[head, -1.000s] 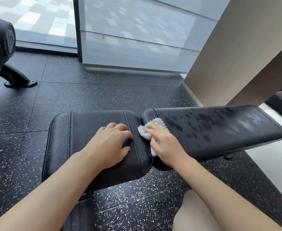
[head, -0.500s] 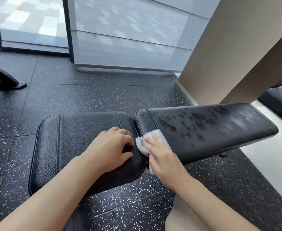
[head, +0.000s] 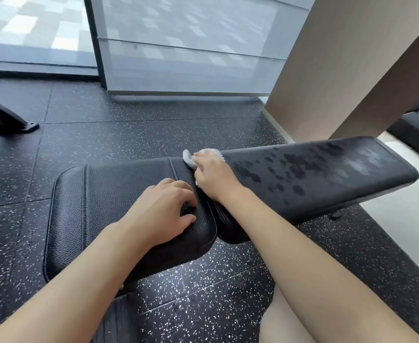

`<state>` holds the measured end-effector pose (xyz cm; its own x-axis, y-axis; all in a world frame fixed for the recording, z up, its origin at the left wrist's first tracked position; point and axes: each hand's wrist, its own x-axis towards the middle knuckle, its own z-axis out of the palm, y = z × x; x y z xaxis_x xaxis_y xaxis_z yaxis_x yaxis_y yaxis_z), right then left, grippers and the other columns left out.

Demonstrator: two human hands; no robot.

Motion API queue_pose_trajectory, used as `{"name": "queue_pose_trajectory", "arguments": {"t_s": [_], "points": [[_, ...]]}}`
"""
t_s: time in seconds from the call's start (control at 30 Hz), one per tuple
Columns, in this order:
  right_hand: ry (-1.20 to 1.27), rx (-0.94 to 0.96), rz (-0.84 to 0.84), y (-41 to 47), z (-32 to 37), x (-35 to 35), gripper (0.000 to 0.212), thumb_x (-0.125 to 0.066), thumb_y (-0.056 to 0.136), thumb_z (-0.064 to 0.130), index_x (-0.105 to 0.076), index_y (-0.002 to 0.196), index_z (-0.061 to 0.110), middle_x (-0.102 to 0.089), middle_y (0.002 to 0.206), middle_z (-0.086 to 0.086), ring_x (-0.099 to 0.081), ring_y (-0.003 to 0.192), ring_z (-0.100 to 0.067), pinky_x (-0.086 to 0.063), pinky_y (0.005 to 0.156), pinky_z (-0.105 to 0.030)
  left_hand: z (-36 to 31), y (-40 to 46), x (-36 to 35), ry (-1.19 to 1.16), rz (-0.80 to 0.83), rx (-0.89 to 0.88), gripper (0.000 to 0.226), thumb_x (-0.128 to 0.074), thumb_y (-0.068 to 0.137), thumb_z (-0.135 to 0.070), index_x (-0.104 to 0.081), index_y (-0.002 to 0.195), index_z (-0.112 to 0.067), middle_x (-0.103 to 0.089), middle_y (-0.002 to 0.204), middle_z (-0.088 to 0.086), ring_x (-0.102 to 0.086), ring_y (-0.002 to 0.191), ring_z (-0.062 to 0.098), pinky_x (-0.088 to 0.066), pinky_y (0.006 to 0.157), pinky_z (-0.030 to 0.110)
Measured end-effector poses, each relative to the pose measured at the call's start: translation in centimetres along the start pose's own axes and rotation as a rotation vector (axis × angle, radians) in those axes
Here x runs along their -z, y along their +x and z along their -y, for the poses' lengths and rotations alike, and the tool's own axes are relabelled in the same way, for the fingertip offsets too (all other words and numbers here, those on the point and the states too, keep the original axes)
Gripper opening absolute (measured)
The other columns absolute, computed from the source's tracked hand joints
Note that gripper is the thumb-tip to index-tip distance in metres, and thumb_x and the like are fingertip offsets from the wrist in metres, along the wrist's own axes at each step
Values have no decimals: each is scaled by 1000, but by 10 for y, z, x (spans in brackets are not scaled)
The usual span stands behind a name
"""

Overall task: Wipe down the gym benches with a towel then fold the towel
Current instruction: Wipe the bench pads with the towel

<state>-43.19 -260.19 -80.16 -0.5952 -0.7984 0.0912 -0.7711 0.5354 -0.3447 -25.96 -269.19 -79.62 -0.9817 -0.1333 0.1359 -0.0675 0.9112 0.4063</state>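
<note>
Head view: towel [head: 203, 154] under right hand [head: 212, 175] grip.

Right hand [head: 212, 175] slid towel [head: 198, 157] up the gap.

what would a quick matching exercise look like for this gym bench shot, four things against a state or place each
Things:
1. towel
2. back pad
3. seat pad
4. left hand

States or places:
A. dotted with dark wet spots
B. rests on the seat pad, fingers curled
C. white, under the right hand
D. left part of the bench, no spots showing

Pairs: 1-C, 2-A, 3-D, 4-B
</note>
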Motion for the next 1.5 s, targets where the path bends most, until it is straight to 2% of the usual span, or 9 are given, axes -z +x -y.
{"name": "queue_pose_trajectory", "arguments": {"t_s": [0.13, 0.27, 0.43, 0.57, 0.7, 0.83, 1.13, 1.37, 1.5], "points": [[97, 108, 0, -93, -13, 8, 45, -50, 93, 2, -62, 136, 4, -55, 148, -9, -39, 144, -22, -15, 124, -21, 0, 1, -2, -13, -37, 12, 27, -56, 85, -48, -71, 103, -38, -63, 119, -21, -54, 112, 15, -50, 96, 42], [147, 154, 52, -153, -41, 36, 47, -49, 98, 6, -56, 144, 13, -50, 153, 0, -37, 147, -10, -24, 124, -28, -8, 2, -7, -13, -64, -2, 17, -62, 90, -38, -71, 105, -37, -62, 121, -20, -54, 109, 17, -51, 93, 43], [225, 35, -165, -132, -86, 71, 44, -57, 96, -2, -59, 140, 7, -52, 148, 1, -41, 142, -5, -25, 121, -19, -33, 2, -18, -36, -41, -49, 31, -57, 90, -37, -69, 118, -35, -61, 128, -17, -56, 118, 15, -50, 101, 40], [144, -2, -18, -82, -104, 49, 45, -53, 101, 10, -54, 146, 10, -50, 151, -7, -38, 144, -17, -8, 119, -9, -54, 8, -30, -22, -41, -2, 37, -65, 92, -32, -63, 129, -30, -57, 136, -12, -53, 126, 16, -46, 108, 38], [99, 20, 31, -9, -107, 43, 42, -49, 100, 13, -57, 142, 8, -56, 146, -11, -44, 140, -27, -21, 120, -28, -61, 37, -44, 18, -88, 61, 43, -60, 91, -33, -62, 133, -23, -56, 140, -5, -53, 127, 21, -44, 111, 40], [71, -24, 63, 34, -107, 44, 40, -40, 92, 27, -69, 118, 16, -69, 116, -9, -60, 114, -31, -44, 100, -42, -74, 58, -57, -5, -196, 221, 49, -53, 92, -36, -58, 137, -18, -59, 138, -1, -53, 125, 21, -37, 112, 33], [171, 254, 99, -134, -131, 50, 51, -43, 102, 23, -45, 153, 16, -39, 161, 1, -23, 155, -16, -15, 127, -34, -82, 61, -57, 25, -173, 283, 51, -57, 91, -34, -54, 138, -13, -60, 137, 1, -50, 128, 19, -32, 115, 29], [143, 77, 31, -22, -152, 50, 46, -47, 102, 13, -53, 147, 11, -49, 154, -7, -36, 148, -24, -20, 125, -34, -78, 59, -59, 28, -166, 278, 53, -55, 90, -43, -56, 136, -16, -58, 139, 1, -51, 129, 22, -38, 114, 40], [94, -20, 28, 31, -117, 42, 39, -42, 95, 16, -68, 124, 11, -67, 124, -9, -55, 122, -33, -37, 108, -41, -72, 58, -64, 12, -231, 238, 48, -55, 90, -40, -58, 131, -16, -60, 135, 0, -53, 126, 21, -38, 113, 38]]}}
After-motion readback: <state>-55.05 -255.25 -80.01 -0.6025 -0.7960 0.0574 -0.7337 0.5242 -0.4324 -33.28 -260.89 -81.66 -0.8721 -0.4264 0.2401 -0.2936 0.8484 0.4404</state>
